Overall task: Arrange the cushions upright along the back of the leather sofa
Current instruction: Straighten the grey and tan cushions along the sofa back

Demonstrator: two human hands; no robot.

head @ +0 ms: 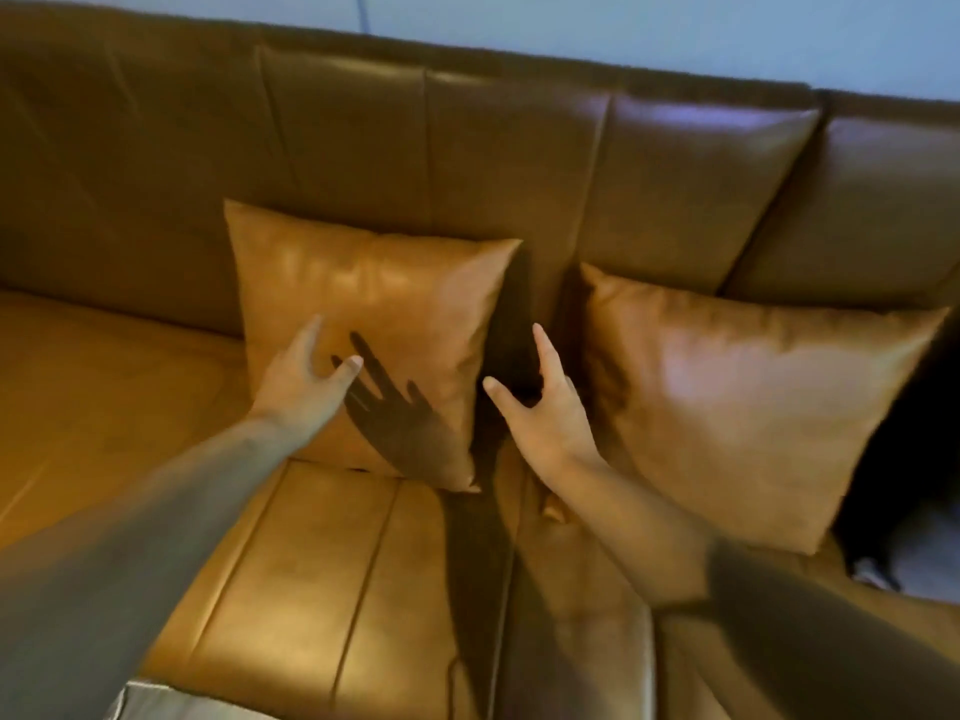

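Note:
Two tan leather cushions stand upright against the backrest of the brown leather sofa point(467, 163). The left cushion point(384, 298) leans at the middle; the right cushion point(737, 397) stands beside it with a narrow dark gap between them. My left hand point(304, 379) hovers in front of the left cushion's lower left part, fingers spread, holding nothing, and it casts a dark shadow on the cushion. In the gap by the left cushion's right edge, my right hand point(540, 402) is open with its fingers apart. Whether either hand touches the cushion I cannot tell.
The sofa seat point(311, 574) stretches out below the cushions. A pale wall point(675, 23) rises behind the backrest. A dark shape point(904, 485) lies at the right edge beyond the right cushion. A grey item point(156, 704) shows at the bottom left.

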